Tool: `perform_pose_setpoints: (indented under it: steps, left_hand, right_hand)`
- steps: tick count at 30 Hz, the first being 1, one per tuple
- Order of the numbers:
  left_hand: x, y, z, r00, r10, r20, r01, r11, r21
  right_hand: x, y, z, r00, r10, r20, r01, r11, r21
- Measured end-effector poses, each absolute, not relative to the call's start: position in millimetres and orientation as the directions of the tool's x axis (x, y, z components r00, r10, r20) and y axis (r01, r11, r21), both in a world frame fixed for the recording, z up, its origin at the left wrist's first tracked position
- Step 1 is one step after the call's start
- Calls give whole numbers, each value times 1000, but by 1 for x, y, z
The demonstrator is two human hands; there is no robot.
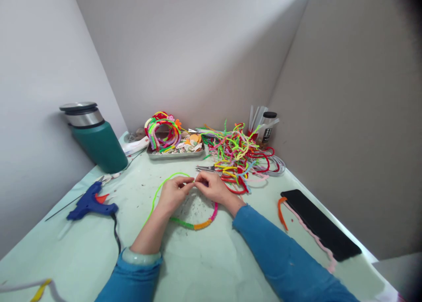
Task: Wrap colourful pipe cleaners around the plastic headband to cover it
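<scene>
A loop of fuzzy pipe cleaner (202, 225) lies around and under my hands, in neon green, darker green, orange and pink sections. With thumb and forefinger, my left hand (174, 193) pinches the loop near the end of its neon green stretch. My right hand (212, 187) is closed in a pinch right beside it, the fingertips of both hands nearly meeting at the loop's far side. A bit of purple shows under the right fingers. The exact joint between the fingertips is too small to make out. Scissors (206, 168) lie just beyond my right hand.
A blue glue gun (92, 204) and a green bottle (99, 143) stand at left. Behind are a metal tray (176, 155) with coloured loops, a tangled pipe cleaner heap (235, 146) and a black-lidded jar (267, 127). A black phone-like slab (319, 223) lies right.
</scene>
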State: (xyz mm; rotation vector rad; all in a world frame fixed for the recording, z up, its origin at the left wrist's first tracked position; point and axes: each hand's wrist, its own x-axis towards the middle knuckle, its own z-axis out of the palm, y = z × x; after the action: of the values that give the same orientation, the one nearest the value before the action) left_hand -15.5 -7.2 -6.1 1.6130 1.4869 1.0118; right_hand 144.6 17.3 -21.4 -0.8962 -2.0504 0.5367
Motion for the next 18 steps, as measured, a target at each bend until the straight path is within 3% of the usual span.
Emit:
perform_pose_setpoints:
  steps: [11,18]
  left_hand:
    - [-16,-7,-10,153,954,257,689,-289,665]
    - [-16,-7,-16,160,917,365,750,-353,559]
  right_hand:
    - [145,19,-22,-405,750,523,419,660,-623]
    - [145,18,-23,-401,752,523,425,659,-621]
